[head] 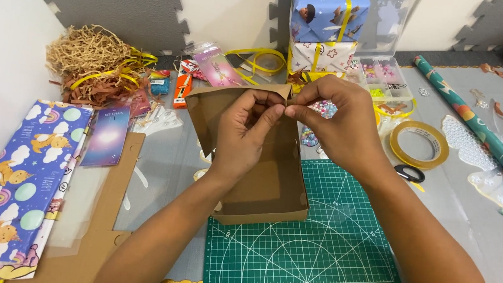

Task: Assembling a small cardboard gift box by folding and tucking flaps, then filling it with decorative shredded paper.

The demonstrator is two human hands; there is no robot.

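From the head camera I see my left hand (pixel 247 126) and right hand (pixel 340 128) meeting above a brown cardboard box (pixel 262 188), both pinching the top edge of its raised flap between thumb and fingers. The box stands under my left hand, its near end on a green cutting mat (pixel 315 250) that stretches below both wrists.

The work surface is a grey sheet (pixel 469 221) with pale walls and grey foam tiles behind it. Beyond my left hand lies a heap of shredded paper (pixel 89 60) with yellow ribbon (pixel 262 57) close by; further to its left lies a folded sheet of blue cartoon wrapping paper (pixel 17 182). Just right of my right hand sits a roll of clear tape (pixel 419 144), and further right a roll of green gift wrap (pixel 477 125). Behind my right hand stand stacked wrapped gifts (pixel 325 29) and a clear bead organiser (pixel 385 74).

My fingers cover the flap's fold, so I cannot make out its exact shape. The gift stack and the wrapping sheet are cut off by the frame.
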